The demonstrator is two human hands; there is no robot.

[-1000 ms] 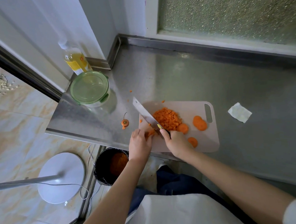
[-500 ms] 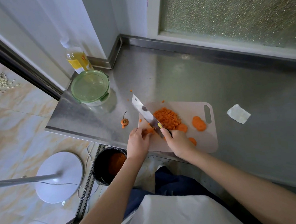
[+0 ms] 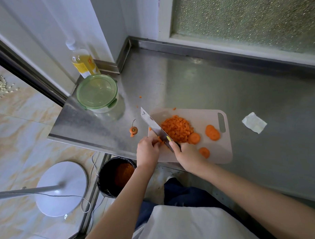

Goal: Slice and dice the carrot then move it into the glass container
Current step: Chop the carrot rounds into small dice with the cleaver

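The left hand [image 3: 147, 153] pins a small carrot piece [image 3: 159, 140] under curled fingers at the cutting board's [image 3: 221, 153] 8 o'clock corner. Just beside it at 3 o'clock, the right hand [image 3: 186, 154] grips the knife [image 3: 155, 127], its blade pointing toward 10 o'clock. Past the blade lies the diced carrot pile [image 3: 177, 128], with round slices [image 3: 212, 133] at its 3 o'clock. The lidded glass container [image 3: 97, 94] stands off the board, at 10 o'clock.

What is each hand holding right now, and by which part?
Right hand grips the knife by its dark handle, just behind the blade. Left hand holds carrot pieces beside the blade with curled fingers; the exact hold is hidden.
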